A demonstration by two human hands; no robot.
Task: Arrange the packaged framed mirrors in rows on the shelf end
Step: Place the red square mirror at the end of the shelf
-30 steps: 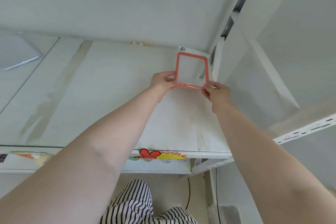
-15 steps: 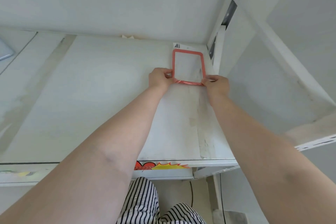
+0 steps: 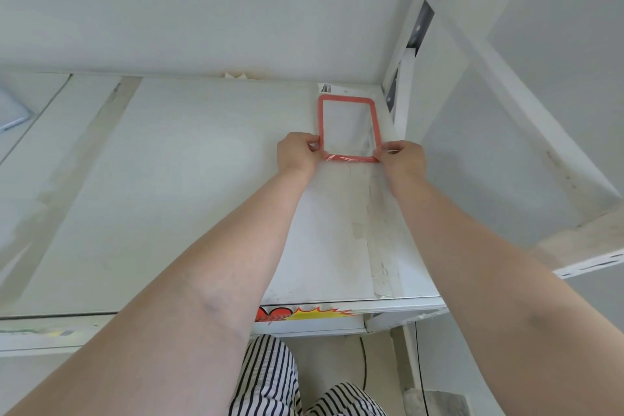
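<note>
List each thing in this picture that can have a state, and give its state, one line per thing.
Mirror: wrapped in clear packaging, flat on the shelf at its far right corner.
Left hand: pinches the mirror's near left corner.
Right hand: pinches the mirror's near right corner.
Shelf: white, scuffed, strips of tape on it.

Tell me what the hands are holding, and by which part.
Both hands hold the orange-framed packaged mirror by its near corners: left hand at the near-left, right hand at the near-right.
</note>
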